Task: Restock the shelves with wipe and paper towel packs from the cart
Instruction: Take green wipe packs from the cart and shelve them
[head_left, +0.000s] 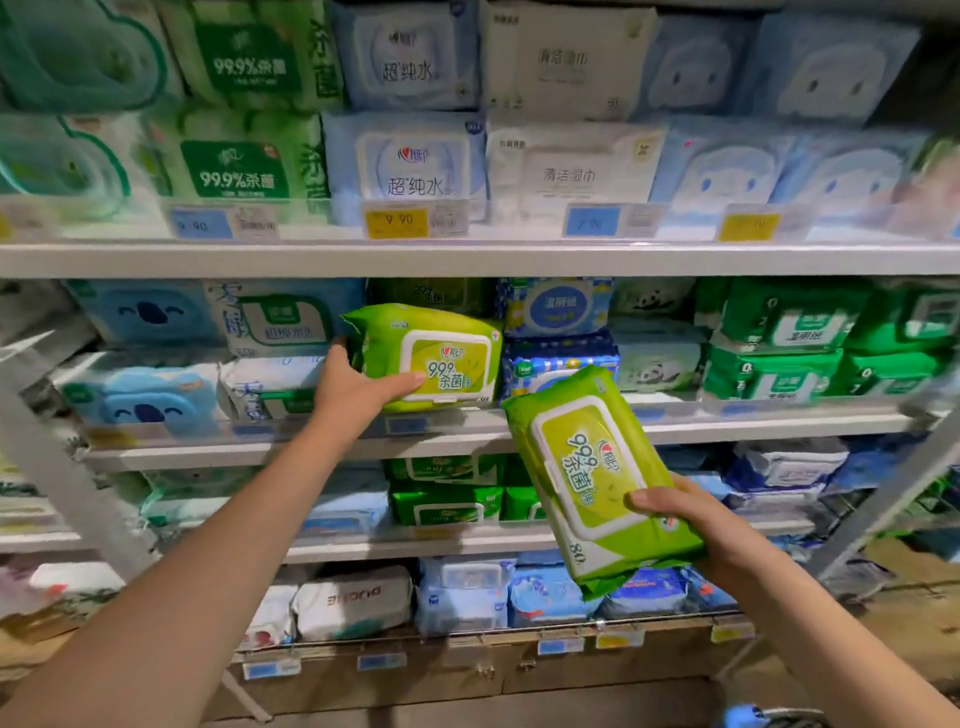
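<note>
My left hand (358, 387) grips a lime-green wipe pack (431, 356) by its left end, thumb across the front, at the mouth of the second shelf (311, 449). The pack lies level in a gap between white-green packs and blue dotted packs. My right hand (696, 525) holds a second lime-green wipe pack (597, 478) by its lower end, tilted with its top end up toward the same shelf, out in front of the third shelf. Both packs have a white flip lid and show 99.9 on the label.
The shelves are packed with wipe packs: green and pale blue packs on the top shelf (467, 257), koala packs (145, 400) at left, green packs (779, 374) at right, blue and white packs below. Price tags line the shelf edges. A blue cart part (748, 717) shows at the bottom right.
</note>
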